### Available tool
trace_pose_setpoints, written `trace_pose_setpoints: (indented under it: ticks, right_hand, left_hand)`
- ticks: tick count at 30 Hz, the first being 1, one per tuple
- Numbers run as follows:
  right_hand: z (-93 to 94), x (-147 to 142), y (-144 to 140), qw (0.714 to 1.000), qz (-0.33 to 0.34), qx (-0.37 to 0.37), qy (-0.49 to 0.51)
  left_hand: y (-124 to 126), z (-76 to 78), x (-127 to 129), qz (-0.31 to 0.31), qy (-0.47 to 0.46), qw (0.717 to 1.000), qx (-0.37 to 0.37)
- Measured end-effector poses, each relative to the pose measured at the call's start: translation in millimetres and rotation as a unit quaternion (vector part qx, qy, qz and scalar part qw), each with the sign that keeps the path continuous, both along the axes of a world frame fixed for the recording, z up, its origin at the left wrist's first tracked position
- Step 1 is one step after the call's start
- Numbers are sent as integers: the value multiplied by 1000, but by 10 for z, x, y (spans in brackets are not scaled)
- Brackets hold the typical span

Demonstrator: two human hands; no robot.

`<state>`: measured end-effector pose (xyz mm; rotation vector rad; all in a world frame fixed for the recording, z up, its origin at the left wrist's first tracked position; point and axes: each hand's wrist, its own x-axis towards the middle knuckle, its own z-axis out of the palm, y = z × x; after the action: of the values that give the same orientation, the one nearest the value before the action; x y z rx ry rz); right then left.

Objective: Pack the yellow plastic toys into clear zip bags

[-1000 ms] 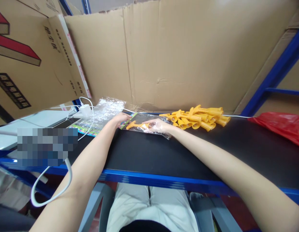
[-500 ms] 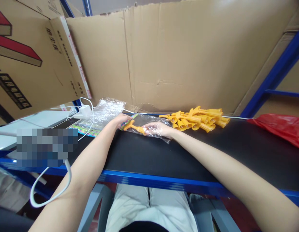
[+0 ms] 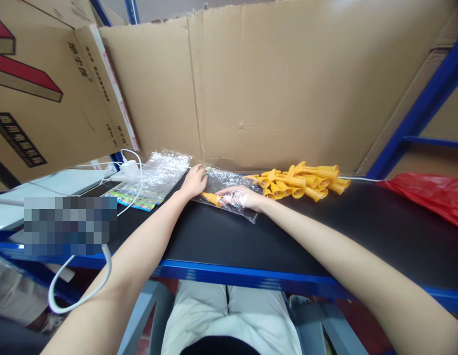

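A clear plastic bag [image 3: 247, 214] lies on the black tabletop, with an orange-yellow plastic trumpet-shaped piece [image 3: 211, 198] inside it. My right hand [image 3: 238, 195] reaches into the bag from the right, its fingers closed on the near end of that piece, with film over the knuckles. At the bag's other end, my left hand [image 3: 194, 181] is curled over the coloured header and the piece's far end; its fingertips are partly hidden. Right of the bag, several similar yellow pieces [image 3: 299, 182] lie in a pile.
More clear bags [image 3: 165, 167] with colourful headers are stacked at left, crossed by a white cable [image 3: 142, 172] and adapter. A red plastic bag [image 3: 428, 195] lies at right. Cardboard [image 3: 288, 88] walls the back. The table has a blue metal edge [image 3: 243, 276].
My left hand has shifted right and turned over the bag's header end, covering part of the yellow piece. My right hand stays in the bag, nearly unmoved.
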<state>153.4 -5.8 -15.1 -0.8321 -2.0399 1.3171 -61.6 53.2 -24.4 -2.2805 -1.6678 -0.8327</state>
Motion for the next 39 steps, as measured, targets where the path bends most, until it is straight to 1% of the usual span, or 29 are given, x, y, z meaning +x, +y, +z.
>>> trace_pose_setpoints:
  ticks: [4,7,10,13,15,17,19,20,21,22,24,26,28,29,31,33,36,39]
  right_hand:
    - [-9,16,26,1000,2,10,-4]
    - [-43,23,63,1000,0,12,-2]
    - [-49,26,87,1000,-1,16,11]
    - [9,36,100,1000,-11,24,13]
    - [87,63,118,997,-50,59,3]
    - [198,124,143,987,-111,112,-8]
    - [336,223,158,970,-173,167,-41]
    - [410,285,156,956,-205,194,-72]
    - [481,351,147,938,-234,225,-122]
    - [544,418,129,913,-263,254,-182]
    - [625,541,83,862,-293,283,-302]
    - [630,625,40,821,-284,268,-417]
    - [572,660,19,791,-243,244,-506]
    - [531,661,17,779,-225,240,-534]
    - [451,638,19,759,-212,251,-562]
    - [398,598,13,745,-226,263,-569]
    - [371,530,-28,736,-236,263,-578]
    - [366,471,-79,732,-236,253,-587]
  left_hand:
    - [-26,-20,93,-48,16,999,-11]
    - [-27,-48,125,-66,31,995,-68]
    - [-13,-62,107,-47,41,988,-138]
    - [23,-64,43,-13,42,984,-174]
    - [60,-73,-11,9,36,981,-188]
    - [99,-89,-60,28,31,979,-198]
    - [128,-105,-91,42,31,978,-202]
    - [135,-110,-99,45,34,977,-203]
    - [138,-113,-102,46,36,977,-205]
    - [136,-112,-101,46,39,977,-206]
    - [125,-106,-94,45,45,976,-208]
    - [114,-97,-88,47,53,975,-211]
    - [111,-93,-87,52,65,974,-213]
    - [113,-93,-88,55,72,973,-213]
    - [121,-97,-93,63,83,971,-213]
    - [129,-103,-98,69,91,971,-211]
    - [131,-106,-101,73,94,971,-207]
    - [123,-100,-101,79,95,969,-214]
